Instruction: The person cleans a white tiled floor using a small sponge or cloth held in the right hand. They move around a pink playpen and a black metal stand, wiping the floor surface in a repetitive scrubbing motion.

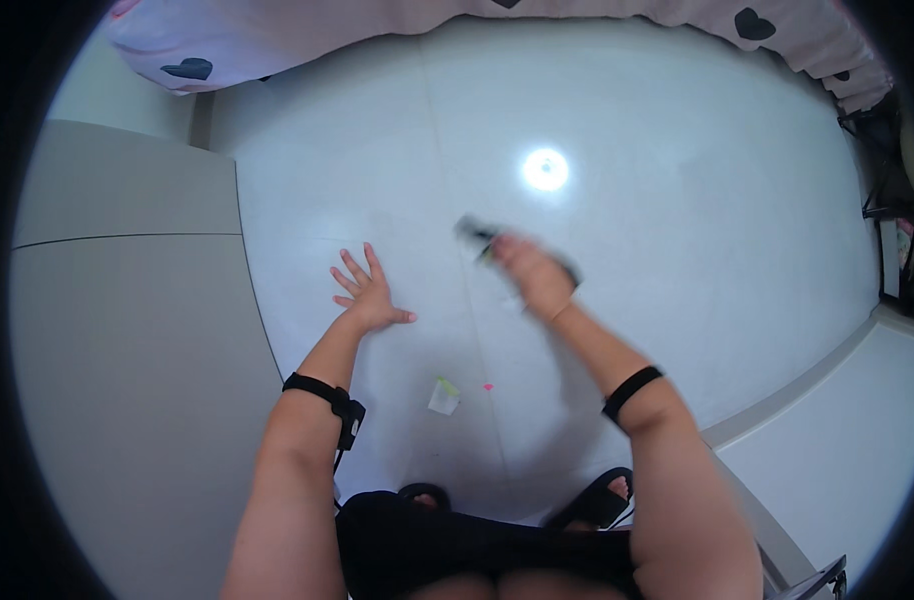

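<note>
My right hand [537,280] is closed round a dark, elongated object [473,232] above the pale tiled floor [677,290]. Motion blurs both the hand and the object, so its kind is unclear; one end sticks out at the upper left of my fingers, the other by my wrist. To the left, my left hand [373,300] has its fingers spread, palm toward the floor, and holds nothing. Whether it touches the tiles I cannot tell. Closer to my feet lie a small white scrap with a green edge [444,397] and a tiny pink scrap [489,387].
A grey cabinet [137,330] borders the floor on the left. Pink fabric with dark hearts [377,25] hangs along the far side. On the right are dark-framed items [902,220] and a white ledge [837,430]. My black sandals [602,500] are at the near edge.
</note>
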Available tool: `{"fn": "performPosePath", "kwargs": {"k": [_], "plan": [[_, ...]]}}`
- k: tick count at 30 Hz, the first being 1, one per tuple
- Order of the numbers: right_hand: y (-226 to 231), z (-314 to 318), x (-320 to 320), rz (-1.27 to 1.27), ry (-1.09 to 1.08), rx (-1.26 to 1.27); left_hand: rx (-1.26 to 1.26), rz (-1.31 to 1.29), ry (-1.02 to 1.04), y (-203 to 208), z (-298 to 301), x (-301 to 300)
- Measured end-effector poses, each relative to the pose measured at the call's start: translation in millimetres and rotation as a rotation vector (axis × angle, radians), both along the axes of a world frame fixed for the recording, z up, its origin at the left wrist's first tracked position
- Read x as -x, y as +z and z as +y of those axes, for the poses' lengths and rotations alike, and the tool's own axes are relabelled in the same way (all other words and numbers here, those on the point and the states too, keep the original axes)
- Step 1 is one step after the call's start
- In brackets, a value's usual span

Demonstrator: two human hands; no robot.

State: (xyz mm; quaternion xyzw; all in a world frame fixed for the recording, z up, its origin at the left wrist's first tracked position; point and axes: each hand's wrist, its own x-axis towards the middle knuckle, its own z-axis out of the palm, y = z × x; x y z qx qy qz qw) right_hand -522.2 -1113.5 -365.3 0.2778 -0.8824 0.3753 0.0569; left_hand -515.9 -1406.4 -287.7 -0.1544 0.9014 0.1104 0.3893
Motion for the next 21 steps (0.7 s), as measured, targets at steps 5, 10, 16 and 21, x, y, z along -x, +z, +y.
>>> {"fn": "performPosePath", "kwargs": {"k": [5,10,16,21], "plan": [[28,-55,-82,-0.173,0.498,0.152,0.037,-0.035,-0.004,9,4,3],[80,8,13,-0.148,-0.19,0.285,0.048,-0.047,0.019,21,7,3],[16,188,123,0.131,-0.996,0.09,0.005,-0.038,0.026,15,13,4],[-27,175,159,0.21,-0.96,-0.238,-0.035,-0.028,0.041,12,8,3]]}}
